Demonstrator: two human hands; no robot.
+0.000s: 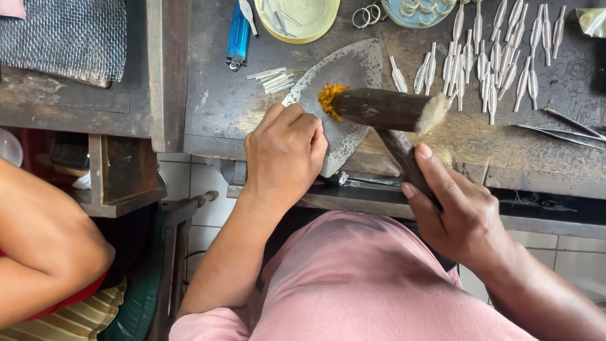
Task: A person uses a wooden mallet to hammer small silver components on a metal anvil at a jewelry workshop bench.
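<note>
Lighter (238,35), dishes (297,19), silver pieces (499,57) — ringing plate (344,101), mallet (385,108).

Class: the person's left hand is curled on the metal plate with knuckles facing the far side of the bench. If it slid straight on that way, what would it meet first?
Probably the small silver rods beyond the left hand, still on the bench; depth is unclear.

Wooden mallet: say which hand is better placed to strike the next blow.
Right. The right hand grips the wooden mallet by its handle, head over the metal plate; the left hand pins a small workpiece there.
</note>
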